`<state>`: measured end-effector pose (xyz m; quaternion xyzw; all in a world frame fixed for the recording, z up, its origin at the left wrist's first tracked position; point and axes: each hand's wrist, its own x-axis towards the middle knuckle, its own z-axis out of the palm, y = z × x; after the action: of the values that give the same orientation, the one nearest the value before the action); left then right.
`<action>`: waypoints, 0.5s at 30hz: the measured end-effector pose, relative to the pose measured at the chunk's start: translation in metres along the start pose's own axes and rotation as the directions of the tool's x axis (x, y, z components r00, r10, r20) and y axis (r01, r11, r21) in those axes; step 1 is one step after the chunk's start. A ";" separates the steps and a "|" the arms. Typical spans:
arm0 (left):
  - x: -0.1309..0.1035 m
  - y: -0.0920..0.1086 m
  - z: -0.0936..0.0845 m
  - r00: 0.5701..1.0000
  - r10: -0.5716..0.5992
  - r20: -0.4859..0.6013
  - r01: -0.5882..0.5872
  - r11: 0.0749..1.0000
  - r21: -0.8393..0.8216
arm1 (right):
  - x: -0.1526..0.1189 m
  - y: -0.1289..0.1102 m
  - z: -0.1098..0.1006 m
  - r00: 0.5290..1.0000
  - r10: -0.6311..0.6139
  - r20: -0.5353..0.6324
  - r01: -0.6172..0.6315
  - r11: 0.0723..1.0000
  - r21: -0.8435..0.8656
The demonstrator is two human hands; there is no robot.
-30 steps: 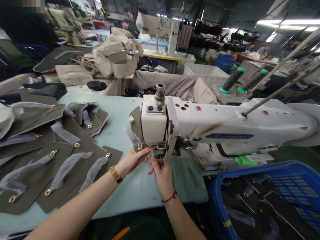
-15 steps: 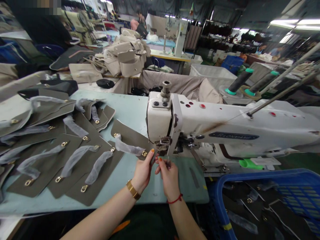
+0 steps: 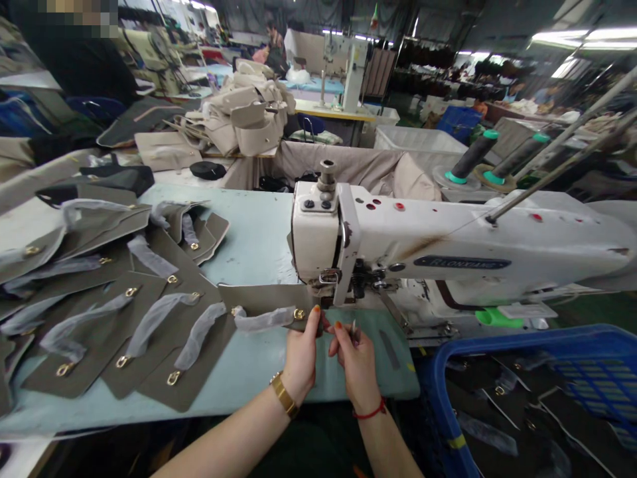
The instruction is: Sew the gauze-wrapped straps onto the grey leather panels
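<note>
A grey-brown bag panel lies at the sewing machine head, its right end gripped between the thumb and fingers of my left hand. On the panel a handle in clear plastic wrap runs between gold clasps. My right hand, just to the right, is closed around a small metal tool that looks like thread snips, mostly hidden by my fingers. Its fingertips are pinched close to the panel's end; any thread there is too fine to make out. The white sewing machine stands directly behind both hands.
Several similar panels with wrapped handles overlap on the light-blue table at left. A blue basket holding more panels stands at lower right. Behind are thread spools, a pile of beige bags and people farther off.
The panel has turned from slanting to nearly level, and its right end has shifted right. Both hands have moved right and slightly down, with my right hand farther from the left.
</note>
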<state>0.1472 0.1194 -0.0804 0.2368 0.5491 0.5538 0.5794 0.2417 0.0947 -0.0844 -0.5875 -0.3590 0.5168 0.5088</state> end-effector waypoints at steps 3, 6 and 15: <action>-0.009 -0.003 -0.014 0.985 -0.144 0.096 0.141 0.989 0.038 | -0.005 0.004 -0.006 0.999 0.015 -0.036 -0.017 0.998 -0.057; -0.026 0.009 -0.039 0.867 -0.383 0.317 0.339 0.922 0.187 | -0.009 0.009 -0.018 0.997 0.027 -0.077 -0.037 0.990 -0.137; 0.100 0.154 -0.042 0.906 0.116 0.407 -0.354 0.736 0.577 | -0.011 0.032 -0.041 1.000 -0.023 -0.013 0.017 0.924 -0.382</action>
<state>0.0291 0.2378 0.0057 0.5810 0.5589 0.3532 0.4747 0.2757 0.0678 -0.1149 -0.6761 -0.4543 0.4267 0.3929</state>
